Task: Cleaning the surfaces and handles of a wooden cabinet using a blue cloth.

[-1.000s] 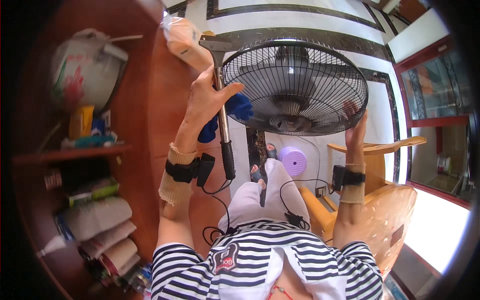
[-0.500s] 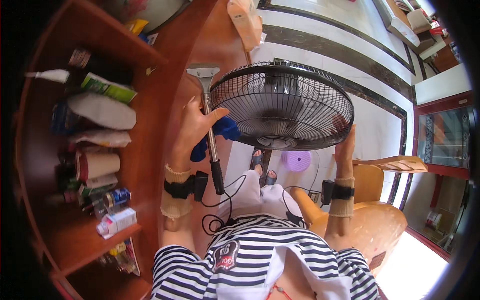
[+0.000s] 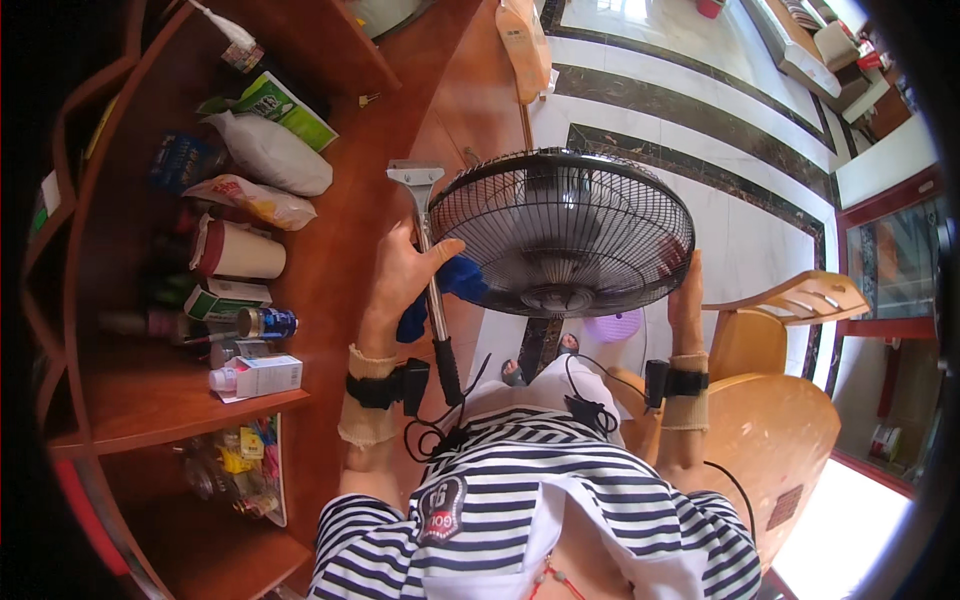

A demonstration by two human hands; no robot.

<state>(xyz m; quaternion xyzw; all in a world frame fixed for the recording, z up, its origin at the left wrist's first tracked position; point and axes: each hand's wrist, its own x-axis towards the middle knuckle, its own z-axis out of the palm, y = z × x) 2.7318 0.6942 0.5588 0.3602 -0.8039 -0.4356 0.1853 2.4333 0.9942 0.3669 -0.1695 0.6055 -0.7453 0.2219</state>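
A black electric fan [image 3: 562, 232] with a round wire guard stands in front of me on the floor. My left hand [image 3: 405, 275] grips a long tool with a metal shaft [image 3: 432, 290] and a flat metal head, together with a blue cloth [image 3: 462, 280], at the guard's left edge. My right hand [image 3: 685, 295] rests on the guard's right rim. Both wrists wear bands with small black devices and cables.
A reddish wooden shelf unit [image 3: 150, 400] at left holds bags, a cup [image 3: 237, 250], cartons and bottles. A wooden chair [image 3: 780, 420] stands at right. The floor is white tile with dark stripes [image 3: 680, 110]. A purple round thing [image 3: 612, 325] lies below the fan.
My view has swung left and down along the shelf. Both hands stay on the fan, the left still holding the tool and blue cloth.
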